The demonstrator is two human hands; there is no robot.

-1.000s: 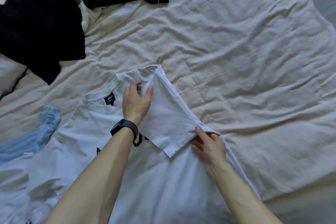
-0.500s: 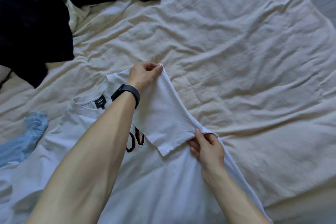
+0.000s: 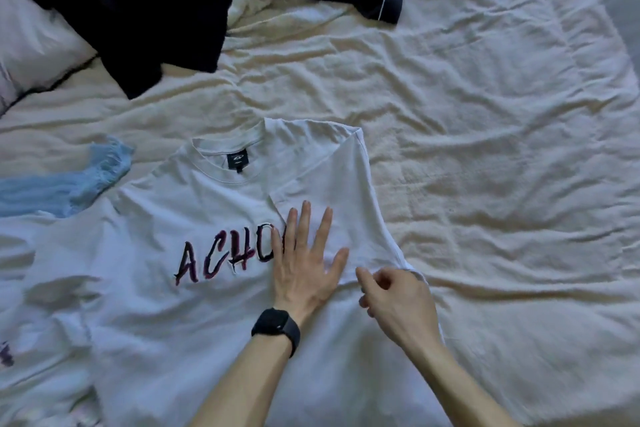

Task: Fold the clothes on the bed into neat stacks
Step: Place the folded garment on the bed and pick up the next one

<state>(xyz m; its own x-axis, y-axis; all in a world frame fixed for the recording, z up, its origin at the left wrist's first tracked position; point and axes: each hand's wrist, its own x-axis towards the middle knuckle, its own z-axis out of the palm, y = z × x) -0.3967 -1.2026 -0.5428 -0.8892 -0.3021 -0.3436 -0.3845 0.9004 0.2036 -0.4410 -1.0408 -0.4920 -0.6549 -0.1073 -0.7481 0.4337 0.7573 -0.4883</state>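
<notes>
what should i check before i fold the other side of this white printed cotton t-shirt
1. Fold on the white printed cotton t-shirt: ok, the sleeve lies flat across the chest.
2. Fold pinned by the left hand: ok, fingers straight, pressing down.
3. Grip of the right hand at the side edge: cannot tell, fingers curled at the fabric.
4. Opposite side of the shirt: not ok, unfolded and rumpled.
5. Path clear of the light blue gathered garment: not ok, it touches the unfolded shoulder.
</notes>
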